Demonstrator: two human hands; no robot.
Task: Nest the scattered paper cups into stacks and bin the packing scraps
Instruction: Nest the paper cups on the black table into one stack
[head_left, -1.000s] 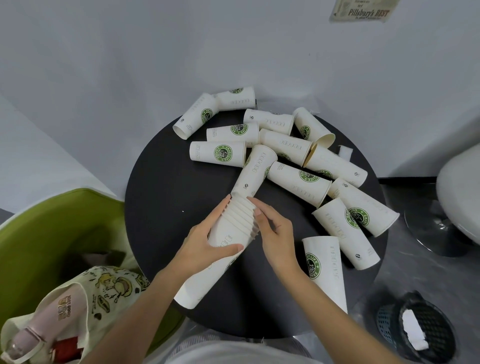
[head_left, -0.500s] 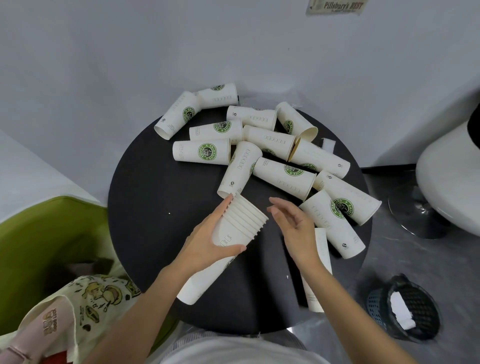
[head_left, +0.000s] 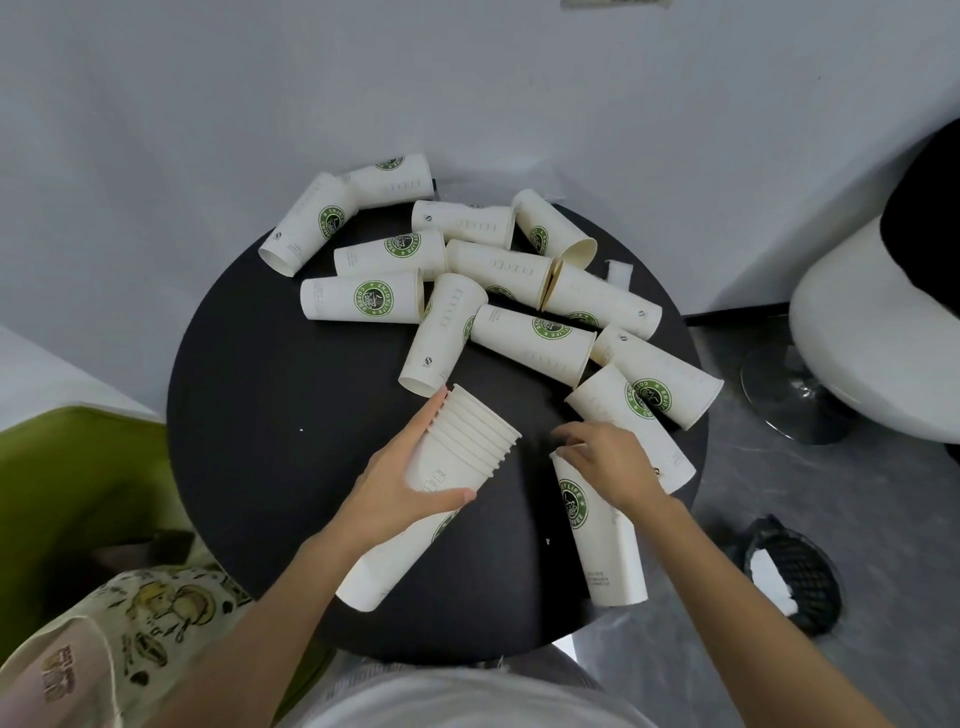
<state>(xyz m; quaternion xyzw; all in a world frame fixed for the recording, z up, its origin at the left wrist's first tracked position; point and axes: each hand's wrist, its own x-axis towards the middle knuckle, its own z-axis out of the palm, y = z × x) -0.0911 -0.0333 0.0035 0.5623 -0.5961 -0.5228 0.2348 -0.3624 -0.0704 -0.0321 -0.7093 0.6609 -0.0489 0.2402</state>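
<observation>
Stack of nested white paper cups (head_left: 460, 447) gripped in left hand (head_left: 400, 488); right hand (head_left: 610, 462) curls round lone green-logo paper cup (head_left: 597, 540). Feed it base-first, axes aligned.

Left hand (head_left: 402, 491) wraps cup stack (head_left: 470, 441); right hand (head_left: 615, 465) fingers (head_left: 571, 432) curl round cup (head_left: 602, 545).

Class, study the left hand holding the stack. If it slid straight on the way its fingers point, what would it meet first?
The left hand, gripping the stack, points forward and slightly right. It would probably meet the near end of the cup lying just beyond it, though depth is hard to judge.
</observation>
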